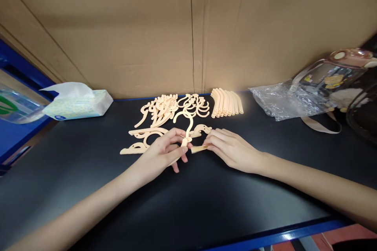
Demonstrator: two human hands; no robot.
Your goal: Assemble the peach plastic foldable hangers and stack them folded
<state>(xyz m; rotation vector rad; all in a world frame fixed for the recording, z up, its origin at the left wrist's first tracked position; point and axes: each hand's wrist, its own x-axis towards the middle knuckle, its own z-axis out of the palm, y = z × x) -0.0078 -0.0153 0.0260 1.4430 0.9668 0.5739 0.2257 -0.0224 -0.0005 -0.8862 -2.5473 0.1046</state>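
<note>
My left hand (163, 151) pinches the stem of a peach-coloured plastic hanger hook (186, 123), whose curved top rises behind my fingers. My right hand (231, 147) holds a short peach bar piece (198, 148) by one end, its other end almost touching the hook's stem. Both hands hover just above the black tabletop (188, 200). Loose curved hanger arms (141, 141) lie under and left of my left hand.
A pile of peach hooks (171, 108) and a neat row of peach bars (226, 103) lie behind my hands. A tissue pack (78, 104) sits at the left, crumpled clear plastic (279, 102) and a lidded bottle (332, 76) at the right. A cardboard wall (188, 27) closes the back.
</note>
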